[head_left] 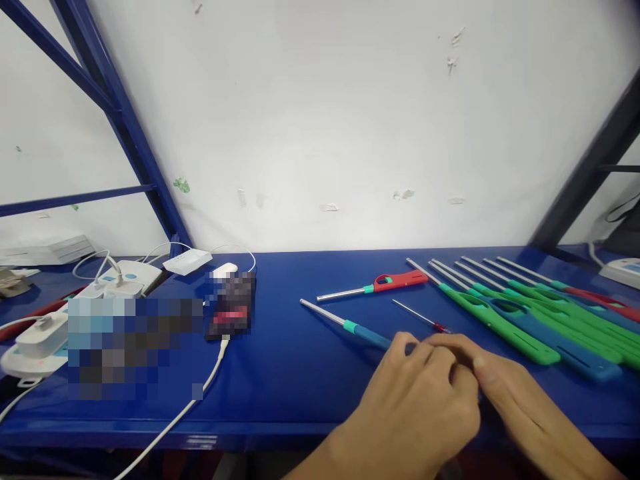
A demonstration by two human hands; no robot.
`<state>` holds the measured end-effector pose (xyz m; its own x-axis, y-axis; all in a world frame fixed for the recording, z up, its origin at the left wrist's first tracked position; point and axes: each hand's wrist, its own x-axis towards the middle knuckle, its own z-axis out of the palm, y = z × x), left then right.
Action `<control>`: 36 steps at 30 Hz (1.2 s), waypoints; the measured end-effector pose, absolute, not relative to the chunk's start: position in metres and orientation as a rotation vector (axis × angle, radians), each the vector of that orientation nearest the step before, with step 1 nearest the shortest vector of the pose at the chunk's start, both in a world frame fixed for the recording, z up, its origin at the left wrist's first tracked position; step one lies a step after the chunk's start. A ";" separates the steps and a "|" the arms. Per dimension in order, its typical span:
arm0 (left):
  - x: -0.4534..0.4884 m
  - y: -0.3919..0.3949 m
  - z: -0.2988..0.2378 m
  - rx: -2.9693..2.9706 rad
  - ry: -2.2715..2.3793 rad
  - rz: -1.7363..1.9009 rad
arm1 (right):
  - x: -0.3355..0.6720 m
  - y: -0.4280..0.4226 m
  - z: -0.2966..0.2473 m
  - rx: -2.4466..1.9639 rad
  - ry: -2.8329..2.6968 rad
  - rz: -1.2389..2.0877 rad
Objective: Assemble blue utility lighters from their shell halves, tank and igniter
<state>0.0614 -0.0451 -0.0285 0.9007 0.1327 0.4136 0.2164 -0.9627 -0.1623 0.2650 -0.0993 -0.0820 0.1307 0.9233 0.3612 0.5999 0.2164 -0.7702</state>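
My left hand [420,393] is closed around the handle of a blue long-necked gas lighter [370,335], whose metal tube points to the far left. Pressed against it, my right hand [493,373] has its fingers bent over the handle's rear part. Both hands hide most of that handle. Just beyond them lies a thin screwdriver [417,313] with a red handle. Farther back is a red gas lighter [400,282] with a turquoise collar. Several green, blue and red lighters rest side by side at the right, among them a green lighter [500,323].
A phone-like dark object [230,313], blurred out, lies left of the hands with a white cable [200,397] plugged in. White power strips [35,350] and a white box [187,262] are at the left. Blue shelf posts [135,147] flank the blue tabletop [280,387].
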 end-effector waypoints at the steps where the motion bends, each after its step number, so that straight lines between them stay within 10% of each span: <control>1: 0.060 -0.045 -0.026 -2.860 -0.286 -0.577 | 0.265 -0.099 -0.082 -1.471 -1.572 0.468; 36: 0.016 0.002 0.002 -3.018 -0.764 -0.715 | 0.246 -0.095 -0.034 -1.581 -1.540 0.985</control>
<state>0.0159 0.0022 0.0025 0.7854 0.4634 0.4103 0.4400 -0.8843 0.1564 0.2464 -0.0952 -0.0344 -0.0006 0.9990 -0.0443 0.4588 -0.0391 -0.8877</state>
